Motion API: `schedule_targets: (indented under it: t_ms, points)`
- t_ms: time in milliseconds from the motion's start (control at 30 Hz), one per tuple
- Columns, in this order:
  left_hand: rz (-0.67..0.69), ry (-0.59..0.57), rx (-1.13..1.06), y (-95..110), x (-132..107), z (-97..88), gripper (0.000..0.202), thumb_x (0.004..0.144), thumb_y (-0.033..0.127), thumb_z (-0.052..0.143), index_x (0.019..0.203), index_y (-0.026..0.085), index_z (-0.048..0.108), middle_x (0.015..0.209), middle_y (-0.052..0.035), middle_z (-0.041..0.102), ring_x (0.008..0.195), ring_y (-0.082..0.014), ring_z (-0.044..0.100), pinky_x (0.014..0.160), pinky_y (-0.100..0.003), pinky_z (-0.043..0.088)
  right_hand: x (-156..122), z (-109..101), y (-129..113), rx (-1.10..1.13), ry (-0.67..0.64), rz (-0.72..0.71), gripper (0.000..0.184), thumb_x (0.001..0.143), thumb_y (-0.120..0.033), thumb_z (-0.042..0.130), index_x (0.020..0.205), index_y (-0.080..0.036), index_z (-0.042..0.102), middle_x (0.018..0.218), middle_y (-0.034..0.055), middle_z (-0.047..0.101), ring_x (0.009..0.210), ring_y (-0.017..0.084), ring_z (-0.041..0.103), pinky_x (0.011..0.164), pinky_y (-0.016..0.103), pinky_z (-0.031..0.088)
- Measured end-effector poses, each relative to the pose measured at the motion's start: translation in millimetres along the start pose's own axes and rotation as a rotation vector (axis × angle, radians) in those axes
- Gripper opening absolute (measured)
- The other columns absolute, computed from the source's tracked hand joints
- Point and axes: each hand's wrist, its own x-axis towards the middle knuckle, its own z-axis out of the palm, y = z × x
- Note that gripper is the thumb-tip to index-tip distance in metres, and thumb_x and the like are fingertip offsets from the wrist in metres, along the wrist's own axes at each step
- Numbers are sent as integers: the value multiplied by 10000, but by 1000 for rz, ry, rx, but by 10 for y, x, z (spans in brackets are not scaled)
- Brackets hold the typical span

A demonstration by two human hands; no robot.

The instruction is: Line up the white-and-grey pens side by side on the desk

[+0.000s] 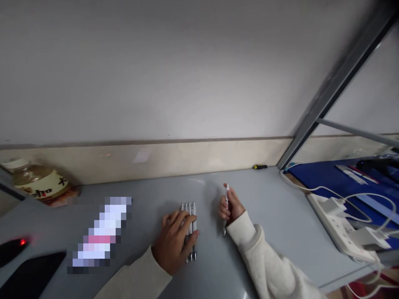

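Observation:
Several slim white-and-grey pens (195, 226) lie side by side on the grey desk, their clicker ends toward the wall and silver tips toward me. My left hand (173, 238) rests palm down over this row, fingers apart, with the index finger and thumb reaching across the pens to their right side. Part of the row is hidden beneath it. To the right, my right hand (230, 206) is closed round a single pen (227, 193) of the same look. Its white clicker end sticks out above the fingers, and its silver tip shows below them.
At left are a phone with a blurred screen (101, 234), a drink bottle (39, 178), a black object (33, 274) and a dark thing with a red light (14, 250). A screwdriver (260, 167) lies by the wall; a power strip (341, 230) with cables sits right.

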Motion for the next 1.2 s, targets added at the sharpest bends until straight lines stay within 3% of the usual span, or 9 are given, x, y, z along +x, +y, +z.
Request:
schedule_targets:
  t_ms: [167,433,833,1033,1200]
  points:
    - [-11,-4,38,-59,-9,41,217,817,287,459,991,214,566,1018,-82,599,936,-251,537,769,-399,403,-8,-13,-48,-6,-59,18,649,583,-575,693,1091,-361,349,437,-153,304,287,26,155,292,121,71]
    - [-6,-74,49,-83,-18,62,304,781,247,475,1073,229,556,1158,-89,561,1047,-258,502,840,-423,406,-44,39,3,-13,-84,46,672,612,-572,677,1136,-353,318,442,-154,303,289,22,152,291,120,59]
    - [-26,-94,23,-102,-49,103,312,787,236,466,1084,229,562,1206,-85,532,1097,-257,466,868,-423,381,-36,-34,63,-66,-64,65,537,594,-569,684,934,-297,369,431,-155,303,277,22,171,289,120,89]
    - [-42,-92,15,-84,-53,71,285,790,233,470,1062,219,555,1202,-94,521,1094,-268,459,855,-450,371,-21,-79,138,-186,-67,60,507,633,-536,660,960,-290,361,454,-143,390,282,40,280,285,134,171]
    - [-77,-111,9,-73,-37,62,256,780,214,492,1027,206,557,1201,-99,516,1110,-277,448,861,-471,360,-43,-119,183,-461,35,-187,427,606,-380,718,913,-220,468,577,-87,469,423,50,455,364,171,360]
